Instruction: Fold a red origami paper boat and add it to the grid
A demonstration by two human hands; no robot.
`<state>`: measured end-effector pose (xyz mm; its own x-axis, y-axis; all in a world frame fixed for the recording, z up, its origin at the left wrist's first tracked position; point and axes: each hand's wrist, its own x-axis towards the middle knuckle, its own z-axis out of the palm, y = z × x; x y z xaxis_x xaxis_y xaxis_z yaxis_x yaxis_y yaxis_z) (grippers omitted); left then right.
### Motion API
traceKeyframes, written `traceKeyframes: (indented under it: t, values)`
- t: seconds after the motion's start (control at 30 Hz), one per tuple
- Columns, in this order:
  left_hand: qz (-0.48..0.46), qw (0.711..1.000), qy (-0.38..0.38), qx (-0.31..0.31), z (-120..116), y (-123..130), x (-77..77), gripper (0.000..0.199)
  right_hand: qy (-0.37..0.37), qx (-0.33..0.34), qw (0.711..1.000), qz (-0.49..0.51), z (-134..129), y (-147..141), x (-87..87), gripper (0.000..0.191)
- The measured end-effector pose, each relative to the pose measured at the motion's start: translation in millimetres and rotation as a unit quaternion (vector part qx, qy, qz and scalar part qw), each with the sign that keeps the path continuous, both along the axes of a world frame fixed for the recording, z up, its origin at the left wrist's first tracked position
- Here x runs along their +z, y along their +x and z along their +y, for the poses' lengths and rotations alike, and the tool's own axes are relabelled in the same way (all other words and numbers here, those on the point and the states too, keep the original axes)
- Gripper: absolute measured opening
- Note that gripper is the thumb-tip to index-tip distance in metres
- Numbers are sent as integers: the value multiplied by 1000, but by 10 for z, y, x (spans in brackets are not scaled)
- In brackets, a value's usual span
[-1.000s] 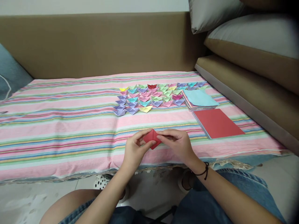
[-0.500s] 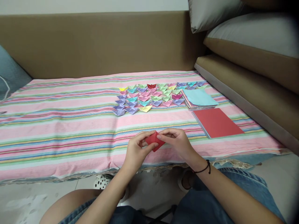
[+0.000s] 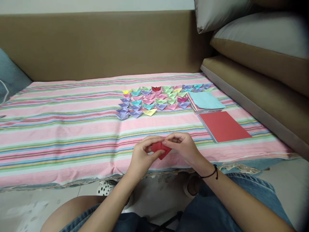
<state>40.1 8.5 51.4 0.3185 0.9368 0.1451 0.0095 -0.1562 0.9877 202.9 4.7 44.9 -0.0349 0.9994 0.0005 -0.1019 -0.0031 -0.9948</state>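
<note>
Between my two hands is a small folded piece of red paper, diamond-like in outline, held above the near edge of the striped cloth. My left hand grips its left side, thumb in front and fingers behind. At the top right, my right hand pinches it between thumb and forefinger, the other fingers curled. Farther back stand rows of folded paper boats in purple, pink, green, blue, yellow and red.
A stack of square papers with light blue on top lies right of the boats. Nearer is a stack topped with red paper. Cushions pile up at the right, and a brown backrest runs behind the striped cloth.
The red paper has shifted slightly down and tilted in my fingers, and its top point is now more covered by my fingertips. Both hands keep their hold.
</note>
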Motion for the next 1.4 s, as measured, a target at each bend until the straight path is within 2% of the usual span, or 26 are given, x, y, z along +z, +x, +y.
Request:
traceKeyframes:
  t: [0.13,0.37,0.5,0.6,0.93,1.1,1.17,1.27,1.4]
  values:
    - [9,1000,10,17,-4,3,7,31,-1,17,1000,9,0,-11,3,16]
    - [35,999,25,8,-18,1,3,31,33,16,999,-16,-5,-13,36,11]
    - [48,997,28,54,21,-32,31,28,13,38,999,-16,1,3,41,16]
    - [46,995,21,81,54,-70,42,31,12,28,999,-32,4,14,37,19]
    - [-24,993,-26,113,56,-32,-2,37,11,-14,1000,-12,-11,-50,22,20]
    - [-76,992,-45,94,42,-11,-2,31,44,-16,998,-43,-12,-37,26,23]
    - [-83,993,-52,68,38,-12,4,23,60,-11,996,-58,-12,-28,37,24]
    - [-68,993,-95,23,39,-18,7,22,65,-9,996,-63,-11,-31,45,24]
    - [-64,988,-126,57,42,-12,-15,30,36,-13,998,-41,-11,-74,15,25]
